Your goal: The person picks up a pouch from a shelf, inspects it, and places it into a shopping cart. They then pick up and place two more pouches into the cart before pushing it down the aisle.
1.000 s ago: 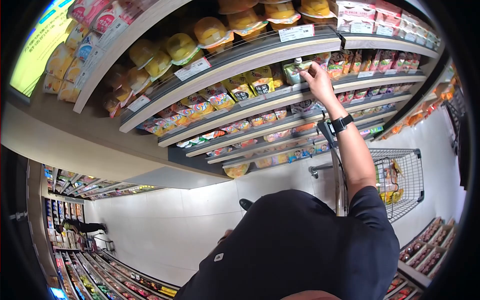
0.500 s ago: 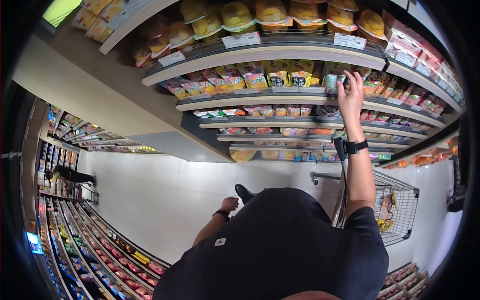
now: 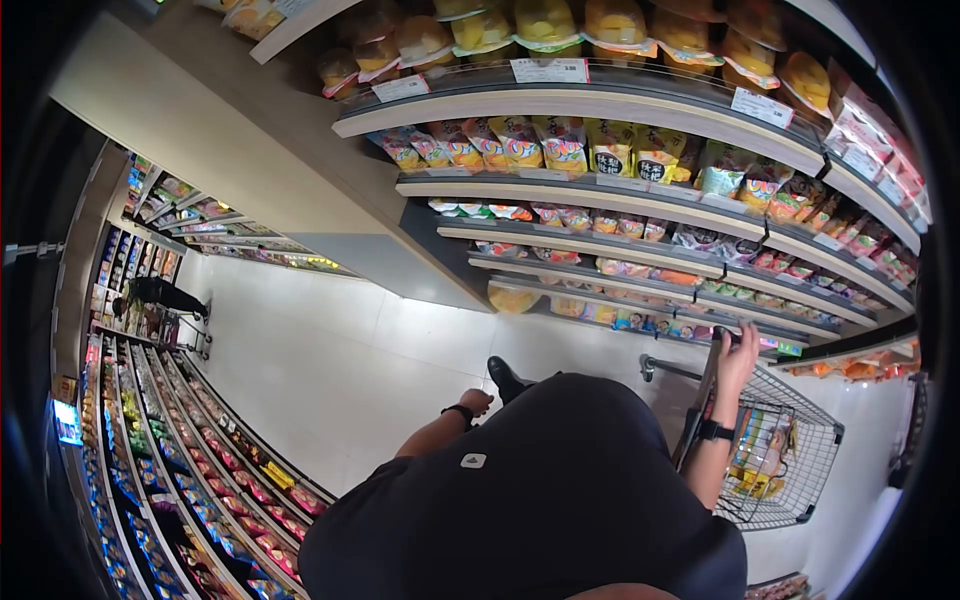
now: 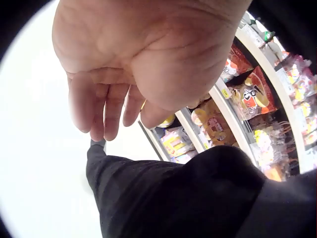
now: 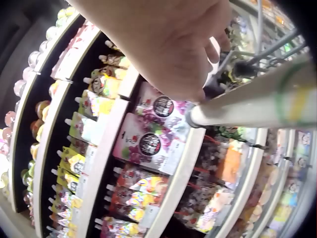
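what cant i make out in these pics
- Head: print on the packets in the cart; too small, partly behind wire.
- Head: fine print on the price tags; too small.
- Head: the wearer's second shoe; hidden by the dark shirt.
- Right wrist: whether the right grip is closed round the cart handle; its own bulk hides the fingers' contact.

Floor: pale glossy tiles (image 3: 330, 320), thin joints, bright reflections. Upper right: curved multi-tier shelving with pale wood-look edges (image 3: 450, 115), white rectangular price labels (image 3: 549, 71) on the top lip. Plain beige end panel (image 3: 230, 170) at its left, grey section lower down. Lower left: long stepped shelving (image 3: 183, 470), small glowing blue-white screen (image 3: 67, 423) beside it. Angled racks (image 3: 185, 220) past the panel.
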